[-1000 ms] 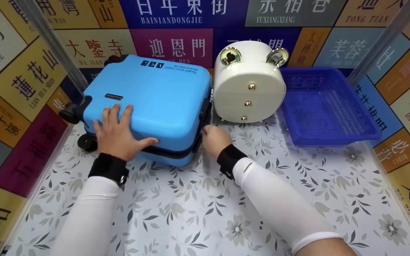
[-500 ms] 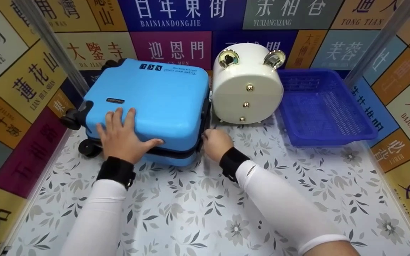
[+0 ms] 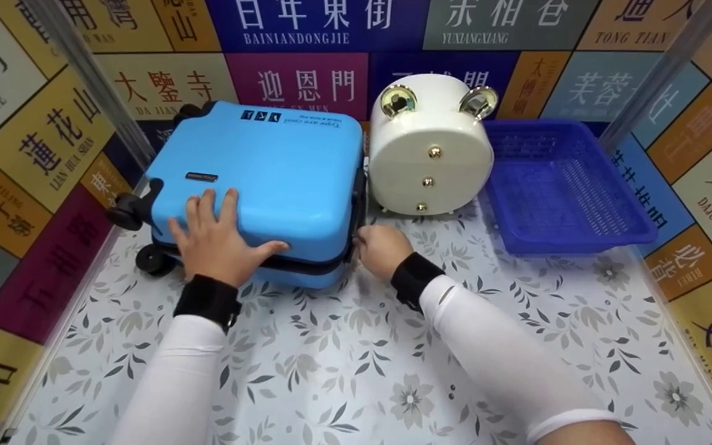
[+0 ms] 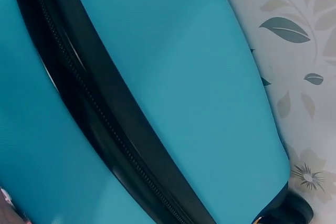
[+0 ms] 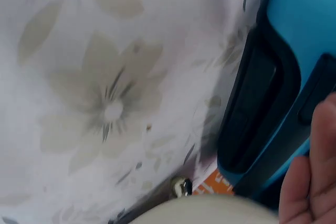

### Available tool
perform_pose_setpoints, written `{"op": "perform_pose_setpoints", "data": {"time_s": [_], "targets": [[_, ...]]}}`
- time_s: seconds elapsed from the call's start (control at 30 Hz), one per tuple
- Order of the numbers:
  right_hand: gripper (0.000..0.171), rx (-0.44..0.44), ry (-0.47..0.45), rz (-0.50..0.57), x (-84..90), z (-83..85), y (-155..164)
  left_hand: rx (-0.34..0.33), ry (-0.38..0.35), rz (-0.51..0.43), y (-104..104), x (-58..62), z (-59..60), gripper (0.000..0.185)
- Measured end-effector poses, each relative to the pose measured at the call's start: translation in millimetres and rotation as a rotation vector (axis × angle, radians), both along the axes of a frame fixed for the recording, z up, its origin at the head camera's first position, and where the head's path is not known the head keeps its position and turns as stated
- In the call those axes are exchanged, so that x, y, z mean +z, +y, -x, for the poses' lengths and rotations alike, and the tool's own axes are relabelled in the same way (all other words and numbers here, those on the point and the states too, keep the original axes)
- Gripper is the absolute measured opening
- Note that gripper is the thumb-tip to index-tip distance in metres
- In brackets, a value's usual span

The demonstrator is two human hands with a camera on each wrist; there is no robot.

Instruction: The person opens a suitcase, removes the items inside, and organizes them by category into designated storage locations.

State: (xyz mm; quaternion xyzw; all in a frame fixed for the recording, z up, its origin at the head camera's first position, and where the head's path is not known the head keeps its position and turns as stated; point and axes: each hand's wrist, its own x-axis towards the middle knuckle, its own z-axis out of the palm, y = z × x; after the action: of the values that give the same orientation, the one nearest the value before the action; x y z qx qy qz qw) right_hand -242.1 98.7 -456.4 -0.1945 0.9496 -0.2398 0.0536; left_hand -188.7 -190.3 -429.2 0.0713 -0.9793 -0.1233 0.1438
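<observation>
- The bright blue hard-shell plastic suitcase (image 3: 269, 179) lies flat on the floral-patterned tabletop (image 3: 343, 364), at the far left, its black wheels (image 3: 139, 238) pointing left
- The left hand (image 3: 217, 238) rests palm down on the near left part of the suitcase's top shell, fingers straight and spread, thumb stretched right along the near edge; its grip is apart, flat on the shell
- The left wrist view shows the black zipper band (image 4: 110, 124) running between the two blue shells
- The right hand (image 3: 381, 247) sits at the suitcase's near right corner, fingers curled against the black seam; whether its grip pinches the zipper pull I cannot tell, since the fingertips are hidden
- Just right of the suitcase stands a glossy white rounded plastic cabinet with gold knobs (image 3: 431, 148), close beside it
- Farther right, a dark blue perforated plastic basket (image 3: 634, 228) lies on the tabletop, next to the white cabinet
- Colourful panels with printed characters (image 3: 300, 77) wall in the far side and both flanks
</observation>
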Motion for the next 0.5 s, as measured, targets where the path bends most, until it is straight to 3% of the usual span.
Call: {"op": "perform_pose_setpoints", "data": {"time_s": [0.13, 0.27, 0.5], "targets": [[0.023, 0.055, 0.007, -0.028, 1.0, 6.6, 4.2, 0.007, 0.006, 0.003, 3.6, 0.0, -2.0, 0.134], [0.024, 0.040, 0.033, -0.023, 0.2, 13.2, 5.1, -0.011, -0.003, -0.026, 5.8, 7.1, -1.8, 0.134], [0.024, -0.010, 0.054, 0.012, -1.7, 13.9, 4.1, -0.116, -0.083, -0.031, -30.7, 27.0, 13.5, 0.128]]}}
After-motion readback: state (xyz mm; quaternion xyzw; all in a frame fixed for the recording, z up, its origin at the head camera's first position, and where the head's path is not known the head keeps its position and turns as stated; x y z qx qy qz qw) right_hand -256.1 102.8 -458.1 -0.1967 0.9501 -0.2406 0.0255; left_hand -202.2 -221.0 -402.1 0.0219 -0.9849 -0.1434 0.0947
